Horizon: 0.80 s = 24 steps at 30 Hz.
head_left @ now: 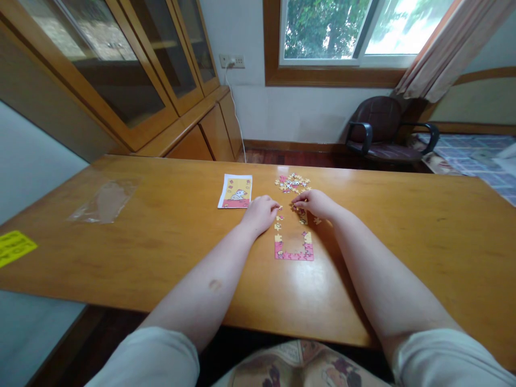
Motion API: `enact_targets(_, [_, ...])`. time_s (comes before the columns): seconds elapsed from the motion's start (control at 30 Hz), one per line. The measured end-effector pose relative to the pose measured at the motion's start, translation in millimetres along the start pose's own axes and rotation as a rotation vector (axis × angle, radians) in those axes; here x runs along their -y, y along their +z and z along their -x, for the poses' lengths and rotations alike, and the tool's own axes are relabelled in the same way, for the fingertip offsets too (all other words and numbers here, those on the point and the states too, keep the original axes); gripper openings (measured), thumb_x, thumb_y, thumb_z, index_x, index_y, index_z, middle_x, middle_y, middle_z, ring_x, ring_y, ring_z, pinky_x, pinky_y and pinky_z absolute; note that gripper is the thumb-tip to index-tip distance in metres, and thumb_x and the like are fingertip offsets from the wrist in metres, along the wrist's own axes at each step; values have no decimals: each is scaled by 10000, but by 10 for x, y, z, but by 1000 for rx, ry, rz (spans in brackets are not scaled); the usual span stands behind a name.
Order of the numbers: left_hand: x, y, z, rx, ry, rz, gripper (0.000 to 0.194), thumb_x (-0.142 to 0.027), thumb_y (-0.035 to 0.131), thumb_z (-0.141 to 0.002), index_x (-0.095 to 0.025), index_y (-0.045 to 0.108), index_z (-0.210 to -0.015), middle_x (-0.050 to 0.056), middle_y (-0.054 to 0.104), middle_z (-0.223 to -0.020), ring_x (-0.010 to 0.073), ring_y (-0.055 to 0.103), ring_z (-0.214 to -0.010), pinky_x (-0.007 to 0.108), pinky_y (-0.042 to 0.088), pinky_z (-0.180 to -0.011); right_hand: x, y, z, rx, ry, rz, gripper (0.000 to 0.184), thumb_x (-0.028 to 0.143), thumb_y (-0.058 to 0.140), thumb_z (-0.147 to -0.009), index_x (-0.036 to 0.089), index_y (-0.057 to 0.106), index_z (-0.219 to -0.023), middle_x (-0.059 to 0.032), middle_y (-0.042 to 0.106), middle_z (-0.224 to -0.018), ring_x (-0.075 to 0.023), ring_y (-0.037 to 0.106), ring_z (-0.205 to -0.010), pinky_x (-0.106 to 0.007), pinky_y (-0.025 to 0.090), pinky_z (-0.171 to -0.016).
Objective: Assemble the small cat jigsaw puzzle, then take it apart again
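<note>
Find the left hand (261,214) with fingers bent together, tips at a small piece (280,208); impossible to say whether pinching or only touching. Find the right hand (316,203) with fingertips lowered over a shadowed piece (294,207), grip likewise unclear. Judging by the interlocking edges, best to line up tab with socket, press straight down, and steady neighbours lightly. Count, nearer the body than the fingertips, one joined border (294,257); below the left fingertips, two loose-looking pieces (278,227); below the right, one printed cluster (303,219); under the right wrist, one stray piece (317,220). Beyond both sets of fingertips, count one heap (292,183), too overlapped to number. Left of the left fingers, count one picture card (236,191); well farther left, one clear bag (105,201).
</note>
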State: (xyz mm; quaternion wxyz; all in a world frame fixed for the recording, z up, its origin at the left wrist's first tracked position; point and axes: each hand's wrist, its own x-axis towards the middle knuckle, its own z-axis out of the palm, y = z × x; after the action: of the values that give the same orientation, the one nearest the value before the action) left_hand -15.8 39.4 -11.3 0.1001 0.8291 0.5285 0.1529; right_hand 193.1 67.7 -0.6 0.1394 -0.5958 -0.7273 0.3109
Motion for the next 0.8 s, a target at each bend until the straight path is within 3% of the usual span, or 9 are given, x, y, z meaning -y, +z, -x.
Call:
enact_targets(0.53, [15,-12,0,-12,-16,58,253,-236,507,-872,-211,741,-965,62,678,-973,197,603,-934,321,471,-882,-52,-11,-20,83,-30,-35,168,210,638,-791,175,765,-896,-51,752,-858,-170,660,-779,-265,483,-738])
enact_targets(0.8, [26,-2,-8,-15,-4,54,260,-230,500,-872,-203,744,-960,63,681,-963,198,604,-928,318,472,-880,-38,-28,3,76,-28,-52,160,227,645,-789,172,769,-872,-49,747,-814,-150,644,-720,-243,478,-680])
